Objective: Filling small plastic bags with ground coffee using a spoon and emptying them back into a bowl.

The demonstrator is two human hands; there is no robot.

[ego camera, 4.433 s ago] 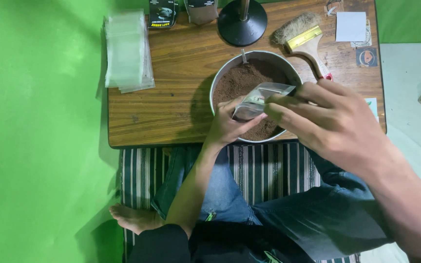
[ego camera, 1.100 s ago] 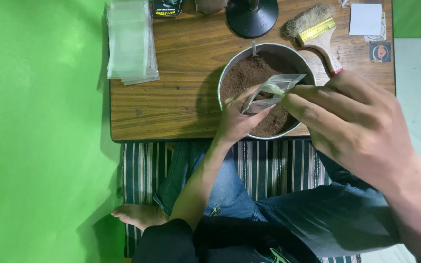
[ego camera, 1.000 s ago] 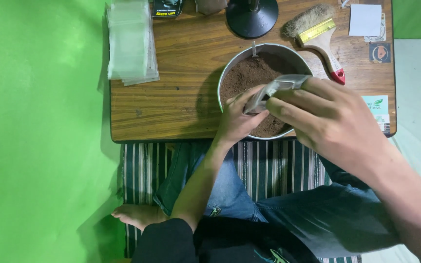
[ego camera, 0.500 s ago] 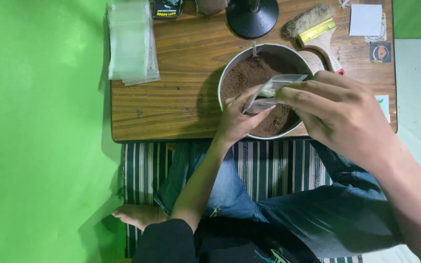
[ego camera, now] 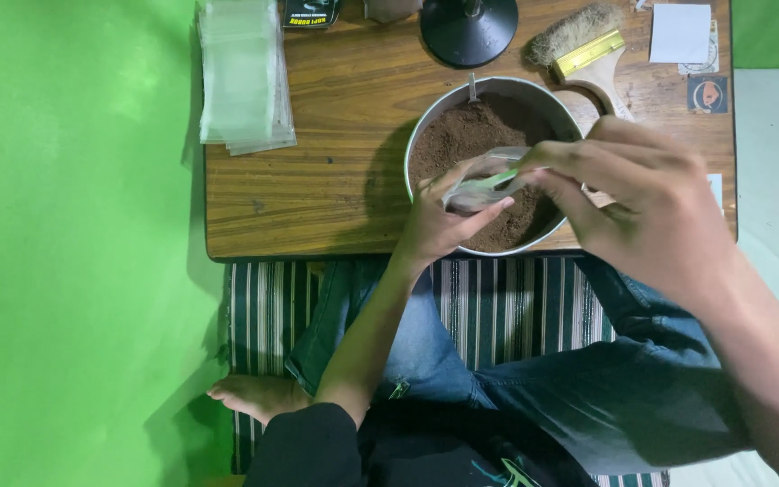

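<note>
Left hand (ego camera: 439, 221) and right hand (ego camera: 642, 207) both pinch a clear pouch (ego camera: 489, 176) over the powder-filled bowl (ego camera: 421, 144).

A low wooden table (ego camera: 317, 180) stands in front of the seated person, whose legs rest on a striped mat (ego camera: 268, 307) below its near edge. A metal bowl (ego camera: 426, 135) holding ground powder (ego camera: 471, 135) sits at the table's near right. Behind the bowl stands a round lamp base (ego camera: 469, 32), with a brush (ego camera: 588, 54) to its right. A stack of plastic pouches (ego camera: 241, 72) lies at the far left corner. Paper cards (ego camera: 682, 32) lie at the far right. Over the bowl, the left hand (ego camera: 439, 225) and right hand (ego camera: 642, 207) hold a small plastic pouch (ego camera: 489, 180) between them.
</note>
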